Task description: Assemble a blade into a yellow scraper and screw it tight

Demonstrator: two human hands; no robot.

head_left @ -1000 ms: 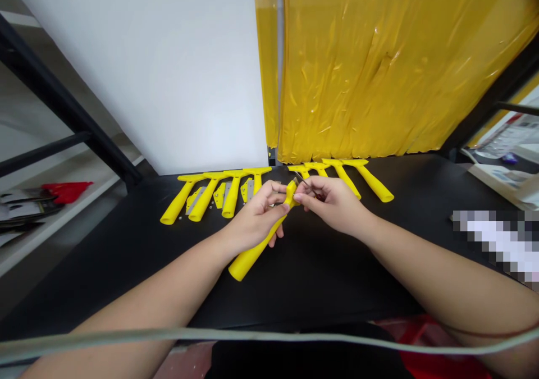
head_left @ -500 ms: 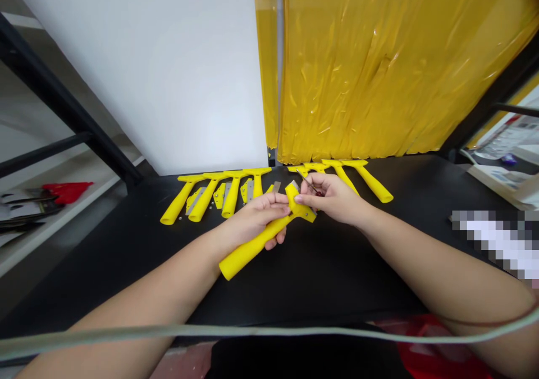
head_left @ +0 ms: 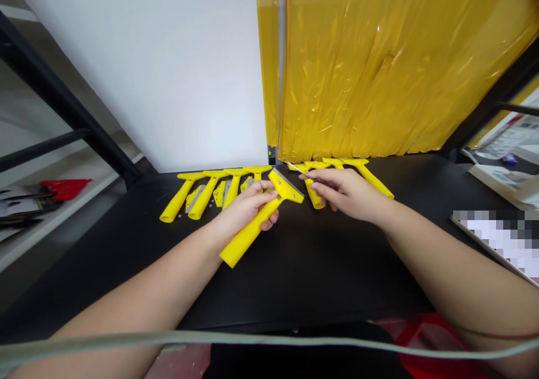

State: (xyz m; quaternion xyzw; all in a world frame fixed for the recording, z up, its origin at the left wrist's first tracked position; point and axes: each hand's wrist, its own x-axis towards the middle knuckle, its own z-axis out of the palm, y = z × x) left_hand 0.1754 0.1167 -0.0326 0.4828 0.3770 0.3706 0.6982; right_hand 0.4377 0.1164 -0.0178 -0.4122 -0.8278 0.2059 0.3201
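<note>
My left hand (head_left: 246, 206) is closed round the neck of a yellow scraper (head_left: 247, 236). Its wide head points up and to the right, with two screws showing and a grey blade strip along the far edge. To the right of that head, apart from it, my right hand (head_left: 349, 192) grips a thin screwdriver (head_left: 298, 169). The shaft points up and left; the handle is mostly hidden in the fingers. Beyond my left hand lies a row of yellow scraper handles (head_left: 172, 204), with loose yellow head plates and grey blades (head_left: 196, 199) between them.
Several more yellow scrapers (head_left: 373, 178) lie behind my right hand on the black table (head_left: 303, 278). A white panel (head_left: 189, 76) and yellow plastic sheeting (head_left: 357, 70) stand along the back. A pale cable (head_left: 252, 339) crosses close in front of me.
The scraper in my left hand has turned, so its screwed face and blade edge now show. My right hand has drawn away from the head to the right, still holding the screwdriver.
</note>
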